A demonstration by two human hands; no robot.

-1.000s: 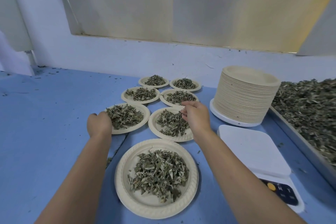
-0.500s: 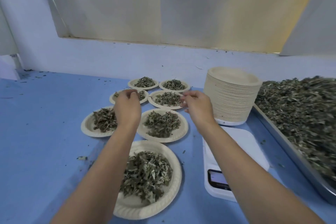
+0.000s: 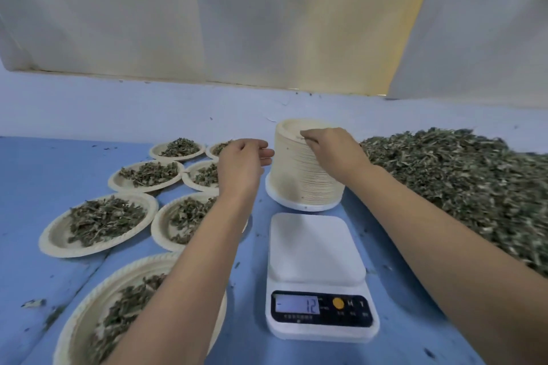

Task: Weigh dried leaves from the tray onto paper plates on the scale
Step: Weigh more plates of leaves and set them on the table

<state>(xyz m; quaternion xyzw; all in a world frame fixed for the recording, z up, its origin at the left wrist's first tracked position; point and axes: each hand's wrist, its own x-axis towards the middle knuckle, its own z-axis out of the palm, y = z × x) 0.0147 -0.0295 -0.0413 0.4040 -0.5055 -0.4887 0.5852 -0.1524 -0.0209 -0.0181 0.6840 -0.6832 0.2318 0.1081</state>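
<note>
My right hand (image 3: 332, 154) lies over the stack of paper plates (image 3: 302, 184), which stands on the tabletop (image 3: 35, 187) behind the scale (image 3: 315, 249). Its fingers are bent down and pinch the near rim of the top plate (image 3: 292, 127). My left hand (image 3: 243, 164) hangs just left of the stack, palm down, its fingers loosely straight and pointing at the ribbed side. Whether the fingertips touch the stack cannot be told. The stack is a tall, cream cylinder of thin layered rims, seated on a white round base (image 3: 299, 206). The scale is white plastic with a smooth, rounded rectangular platform. Its dark front panel carries a lit display (image 3: 297, 304) reading 12 and a round yellow button (image 3: 338, 303). It lies between my two forearms, near my body. The dried leaves (image 3: 459, 184) form a broad, loose heap of grey-green, crumpled flakes to the right of my right forearm, just beside the stack. To the left, the filled plates (image 3: 57, 238) are set in two rows running away from me. They are shallow cream discs with rope-patterned rims, each bearing a small mound of the same leaves. My left forearm crosses over the nearest ones. The tabletop is matt blue, dotted with stray leaf crumbs.
</note>
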